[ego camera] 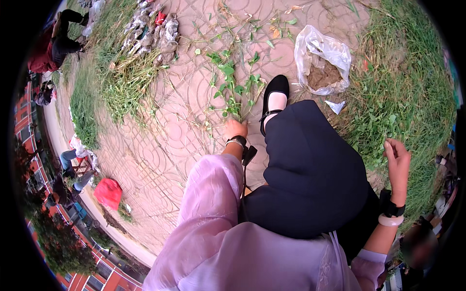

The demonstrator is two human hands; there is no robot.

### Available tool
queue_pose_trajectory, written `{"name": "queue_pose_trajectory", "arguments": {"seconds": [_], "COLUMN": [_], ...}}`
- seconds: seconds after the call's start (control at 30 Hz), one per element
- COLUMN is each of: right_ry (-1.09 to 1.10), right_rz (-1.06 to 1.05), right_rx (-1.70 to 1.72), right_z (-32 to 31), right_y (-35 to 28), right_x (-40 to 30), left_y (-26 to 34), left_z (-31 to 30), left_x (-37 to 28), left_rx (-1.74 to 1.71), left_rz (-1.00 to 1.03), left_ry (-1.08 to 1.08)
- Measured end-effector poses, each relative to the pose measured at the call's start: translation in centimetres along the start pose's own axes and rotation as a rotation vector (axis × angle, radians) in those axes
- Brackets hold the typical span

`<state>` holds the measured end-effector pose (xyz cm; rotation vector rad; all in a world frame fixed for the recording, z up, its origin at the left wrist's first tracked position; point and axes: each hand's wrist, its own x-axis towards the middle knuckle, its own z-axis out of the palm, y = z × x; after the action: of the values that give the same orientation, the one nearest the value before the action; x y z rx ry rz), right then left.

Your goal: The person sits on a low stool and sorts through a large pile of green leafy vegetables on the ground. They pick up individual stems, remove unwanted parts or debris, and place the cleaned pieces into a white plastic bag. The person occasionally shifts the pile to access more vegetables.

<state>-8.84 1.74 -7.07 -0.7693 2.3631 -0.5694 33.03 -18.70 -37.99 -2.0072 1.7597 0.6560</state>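
Note:
My left hand [235, 128] is closed around the stem ends of a bunch of leafy green plants [230, 87], which lies on the patterned paving before me. Off to the right, my right hand [397, 154] is raised near the green grass, thumb and forefinger close together; a small thin bit seems to show at the fingertips, too small to name. A clear plastic bag [342, 52] holding brown soil-like matter stands open beyond my black shoe [279, 84]. A white scrap [335, 107] lies near the bag.
Cut stalks [127, 87] lie at the upper left beside tied plastic bundles [167, 34]. A red bag [108, 192] rests farther left, near a seated person [69, 182]. Another person [45, 54] is at the upper left. Long grass [411, 91] lines the right side.

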Motion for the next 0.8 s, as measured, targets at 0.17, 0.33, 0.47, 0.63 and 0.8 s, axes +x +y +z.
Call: {"name": "queue_pose_trajectory", "arguments": {"seconds": [0.17, 0.33, 0.47, 0.63, 0.8], "right_ry": [0.018, 0.05, 0.05, 0.077, 0.089], "right_rz": [-0.002, -0.037, -0.044, -0.069, -0.096], "right_rx": [-0.043, -0.029, -0.044, -0.07, -0.067], "right_z": [-0.2, -0.2, -0.8, -1.2, -1.4], "right_y": [-0.3, -0.4, -0.7, -0.7, 0.0], "right_x": [0.0, -0.1, -0.4, -0.9, -1.5], "left_y": [1.9, 0.4, 0.3, 3.0, 6.9], "left_z": [-1.3, -1.5, -8.6, -19.7, -29.3], "left_x": [-0.3, -0.3, -2.3, -4.6, -7.3], "left_rx": [-0.025, -0.196, -1.132, -1.714, -1.839], "left_rz": [-0.043, 0.052, -0.071, -0.078, 0.36], "left_ry": [-0.12, 0.001, -0.436, -0.612, -0.43]}}
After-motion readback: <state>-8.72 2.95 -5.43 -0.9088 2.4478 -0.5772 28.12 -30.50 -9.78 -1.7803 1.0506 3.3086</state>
